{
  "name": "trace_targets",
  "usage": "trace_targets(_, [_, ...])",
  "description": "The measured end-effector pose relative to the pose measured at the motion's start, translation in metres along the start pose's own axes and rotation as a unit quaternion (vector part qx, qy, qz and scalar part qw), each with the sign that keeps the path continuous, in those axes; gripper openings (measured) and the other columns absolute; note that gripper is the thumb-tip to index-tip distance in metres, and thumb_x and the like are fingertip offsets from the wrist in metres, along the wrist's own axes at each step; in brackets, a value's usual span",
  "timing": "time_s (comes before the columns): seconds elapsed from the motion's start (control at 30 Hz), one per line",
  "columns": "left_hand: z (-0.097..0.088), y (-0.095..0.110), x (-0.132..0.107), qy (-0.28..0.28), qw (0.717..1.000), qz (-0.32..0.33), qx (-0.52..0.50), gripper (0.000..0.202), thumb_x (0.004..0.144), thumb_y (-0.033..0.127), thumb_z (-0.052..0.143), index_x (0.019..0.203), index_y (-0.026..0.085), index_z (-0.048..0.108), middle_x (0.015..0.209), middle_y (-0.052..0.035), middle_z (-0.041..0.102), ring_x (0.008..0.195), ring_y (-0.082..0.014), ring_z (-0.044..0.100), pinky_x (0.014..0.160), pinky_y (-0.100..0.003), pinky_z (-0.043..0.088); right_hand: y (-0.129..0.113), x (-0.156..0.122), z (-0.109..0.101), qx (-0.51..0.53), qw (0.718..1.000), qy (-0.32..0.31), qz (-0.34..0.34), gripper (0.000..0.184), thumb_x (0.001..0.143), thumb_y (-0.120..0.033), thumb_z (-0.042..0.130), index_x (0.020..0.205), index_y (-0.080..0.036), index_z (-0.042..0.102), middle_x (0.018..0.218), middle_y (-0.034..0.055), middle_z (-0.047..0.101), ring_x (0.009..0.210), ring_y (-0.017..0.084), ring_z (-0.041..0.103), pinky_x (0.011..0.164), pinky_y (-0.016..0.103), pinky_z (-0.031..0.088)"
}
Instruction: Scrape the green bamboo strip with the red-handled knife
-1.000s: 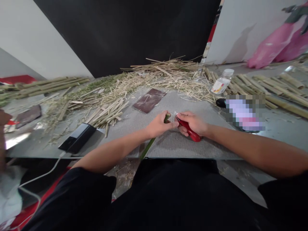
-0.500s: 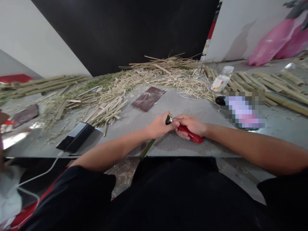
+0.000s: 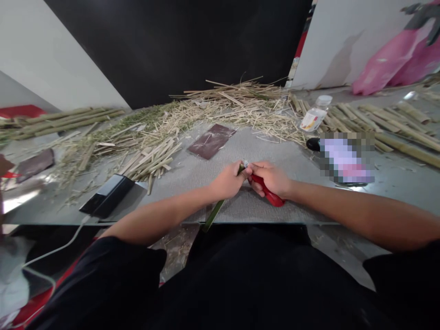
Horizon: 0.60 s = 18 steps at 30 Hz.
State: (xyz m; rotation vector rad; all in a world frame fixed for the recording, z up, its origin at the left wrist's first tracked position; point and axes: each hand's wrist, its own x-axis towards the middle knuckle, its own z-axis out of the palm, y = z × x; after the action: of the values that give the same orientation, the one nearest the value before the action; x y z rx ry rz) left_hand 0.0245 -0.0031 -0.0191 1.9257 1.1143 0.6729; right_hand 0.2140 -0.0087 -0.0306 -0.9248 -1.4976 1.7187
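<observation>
My left hand [image 3: 227, 180] is closed round a green bamboo stick [image 3: 213, 215] that slants down toward my lap past the table edge. My right hand [image 3: 272, 176] grips a red-handled knife [image 3: 268, 194], with its small blade tip resting at the stick's upper end beside my left thumb. Both hands meet over a grey mat [image 3: 220, 183] in the middle of the table.
Split bamboo strips and shavings [image 3: 192, 119] are heaped behind the mat. Bamboo poles [image 3: 388, 123] lie at right, a plastic bottle [image 3: 313, 118] near them. A dark brown slab [image 3: 212, 141] lies on the mat. A black box with a white cable [image 3: 107, 195] sits at left.
My right hand has drawn the knife closer to my left hand, and the blade now sits at the stick's top end. The hands have shifted slightly left together.
</observation>
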Motion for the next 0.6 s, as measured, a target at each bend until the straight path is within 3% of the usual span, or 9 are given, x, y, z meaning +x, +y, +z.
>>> trace_targets(0.07, [-0.001, -0.001, 0.001, 0.01, 1.0, -0.003, -0.012, 0.045, 0.104, 0.061, 0.056, 0.084, 0.023, 0.043, 0.074, 0.0022, 0.049, 0.07, -0.0165, 0.049, 0.065, -0.032, 0.036, 0.0, 0.0, 0.0, 0.008, 1.0, 0.003, -0.005, 0.039, 0.106, -0.047, 0.051, 0.077, -0.023, 0.055, 0.047, -0.0029, 0.052, 0.035, 0.013, 0.048, 0.038, 0.024, 0.038])
trace_targets(0.2, [-0.007, 0.001, 0.001, 0.002, 0.998, 0.005, -0.056, 0.062, 0.089, 0.075, 0.07, 0.082, 0.025, 0.036, 0.07, 0.0062, 0.035, 0.064, -0.0131, 0.038, 0.06, -0.03, 0.031, -0.002, 0.0, -0.006, 0.016, 0.997, -0.067, 0.021, 0.035, 0.103, -0.043, 0.054, 0.076, -0.022, 0.057, 0.045, -0.003, 0.051, 0.034, 0.013, 0.046, 0.037, 0.024, 0.039])
trace_targets(0.37, [-0.011, 0.007, -0.003, -0.032, 0.998, 0.019, -0.051, 0.066, 0.082, 0.08, 0.075, 0.085, 0.023, 0.04, 0.075, 0.0048, 0.041, 0.069, -0.0135, 0.04, 0.063, -0.03, 0.034, -0.005, 0.0, -0.011, 0.004, 0.989, -0.141, 0.036, 0.031, 0.1, -0.036, 0.054, 0.074, -0.021, 0.058, 0.044, -0.0023, 0.052, 0.034, 0.012, 0.045, 0.038, 0.023, 0.04])
trace_targets(0.6, [-0.01, 0.005, -0.003, -0.051, 0.998, 0.026, -0.024, 0.062, 0.087, 0.08, 0.068, 0.089, 0.023, 0.042, 0.079, 0.002, 0.05, 0.075, -0.017, 0.048, 0.067, -0.031, 0.038, 0.0, 0.001, -0.013, 0.005, 0.988, -0.152, 0.036, 0.03, 0.101, -0.036, 0.052, 0.075, -0.021, 0.059, 0.045, -0.0026, 0.053, 0.034, 0.012, 0.046, 0.037, 0.023, 0.039])
